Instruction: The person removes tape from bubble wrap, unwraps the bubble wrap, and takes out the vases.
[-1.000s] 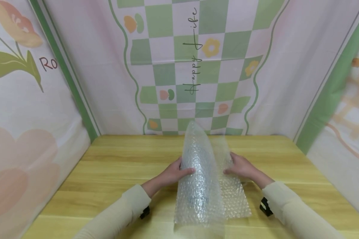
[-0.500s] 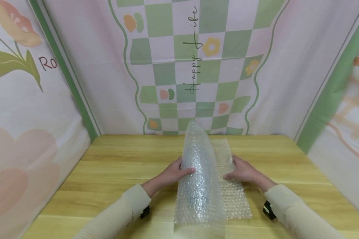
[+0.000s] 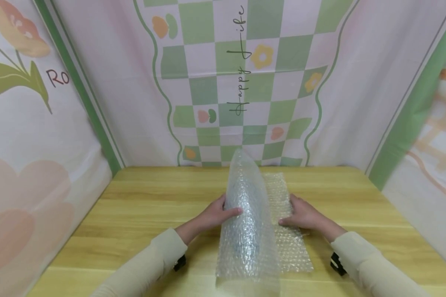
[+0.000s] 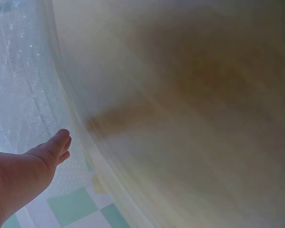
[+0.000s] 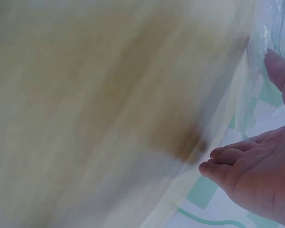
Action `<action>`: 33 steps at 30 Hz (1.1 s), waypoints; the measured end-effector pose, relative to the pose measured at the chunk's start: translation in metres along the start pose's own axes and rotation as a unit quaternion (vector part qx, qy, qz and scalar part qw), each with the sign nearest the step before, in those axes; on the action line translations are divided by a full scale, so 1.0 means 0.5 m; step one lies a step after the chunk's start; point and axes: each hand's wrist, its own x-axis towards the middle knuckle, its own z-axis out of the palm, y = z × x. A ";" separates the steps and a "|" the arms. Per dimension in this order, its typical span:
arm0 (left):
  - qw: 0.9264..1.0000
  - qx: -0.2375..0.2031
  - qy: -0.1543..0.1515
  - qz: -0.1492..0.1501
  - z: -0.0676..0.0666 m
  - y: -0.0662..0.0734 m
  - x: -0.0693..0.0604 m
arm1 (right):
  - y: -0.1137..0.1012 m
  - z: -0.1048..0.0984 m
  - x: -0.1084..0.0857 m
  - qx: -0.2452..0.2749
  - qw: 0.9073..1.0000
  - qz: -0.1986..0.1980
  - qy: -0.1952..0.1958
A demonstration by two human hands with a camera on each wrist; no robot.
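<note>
A tall, rounded bundle of clear bubble wrap [image 3: 247,231] stands out in the middle of the wooden table; something bluish inside is too blurred to tell. My left hand [image 3: 212,215] holds its left side, thumb lying on the front face and fingers at the edge. A flat flap of the wrap [image 3: 291,251] extends to the right of the bundle. At that flap's right edge is my right hand [image 3: 304,213], its thumb over the flap. The right wrist view shows the right hand [image 5: 256,166] with thumb and fingers spread well apart.
The wooden table [image 3: 145,194] runs back to a fabric curtain [image 3: 197,90] with green and white checks and lettering. Patterned cloth also hangs at the left and right sides. A black wrist device [image 3: 337,264] is under the right sleeve, and another under the left.
My right hand has moved slightly right and toward me along the flap, whose far part now lies flatter and shows more clearly. The left hand and the bundle have stayed put.
</note>
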 end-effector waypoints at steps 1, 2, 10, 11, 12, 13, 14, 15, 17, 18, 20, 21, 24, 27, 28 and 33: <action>1.000 0.001 0.000 0.001 0.000 0.000 0.000 | -0.001 0.000 -0.001 -0.003 1.000 -0.002 0.005; 1.000 0.002 0.001 0.001 0.000 0.000 0.001 | -0.002 0.000 -0.002 -0.008 1.000 -0.005 0.009; 1.000 -0.005 -0.004 -0.002 0.000 0.004 0.001 | -0.010 0.000 -0.009 -0.076 0.997 0.029 0.009; 1.000 -0.006 -0.005 -0.001 0.000 0.005 0.001 | -0.010 0.000 -0.009 -0.081 0.996 0.028 0.011; 1.000 -0.007 -0.005 0.000 0.000 0.006 0.001 | -0.010 0.000 -0.008 -0.087 0.996 0.027 0.011; 1.000 -0.007 -0.005 0.001 -0.001 0.006 0.000 | -0.010 0.000 -0.008 -0.095 0.995 0.025 0.012; 1.000 -0.007 -0.005 0.002 -0.001 0.006 0.000 | -0.011 0.000 -0.008 -0.103 0.994 0.022 0.013; 1.000 -0.007 -0.005 0.003 -0.001 0.006 0.001 | -0.011 0.000 -0.008 -0.110 0.994 0.019 0.014; 1.000 -0.005 -0.005 0.006 -0.001 0.005 0.001 | -0.010 0.001 -0.008 -0.126 0.992 0.010 0.016; 1.000 -0.006 -0.005 0.006 -0.001 0.005 0.001 | -0.009 0.002 -0.008 -0.134 0.991 0.003 0.017; 1.000 -0.005 -0.006 0.008 -0.001 0.004 0.001 | -0.007 0.003 -0.008 -0.148 0.989 -0.016 0.022; 1.000 -0.005 -0.006 0.007 -0.001 0.003 0.002 | -0.006 0.003 -0.008 -0.154 0.988 -0.025 0.024; 1.000 -0.003 -0.005 0.002 -0.001 0.003 0.001 | -0.004 0.004 -0.012 -0.166 0.985 -0.042 0.023; 1.000 0.001 -0.003 -0.005 0.000 0.004 0.001 | -0.001 0.004 -0.016 -0.174 0.983 -0.053 0.020; 1.000 0.002 -0.003 -0.006 0.000 0.004 0.000 | -0.001 0.004 -0.017 -0.175 0.983 -0.057 0.018; 1.000 0.000 -0.002 -0.006 0.000 0.007 -0.001 | -0.003 0.004 -0.020 -0.182 0.979 -0.088 0.007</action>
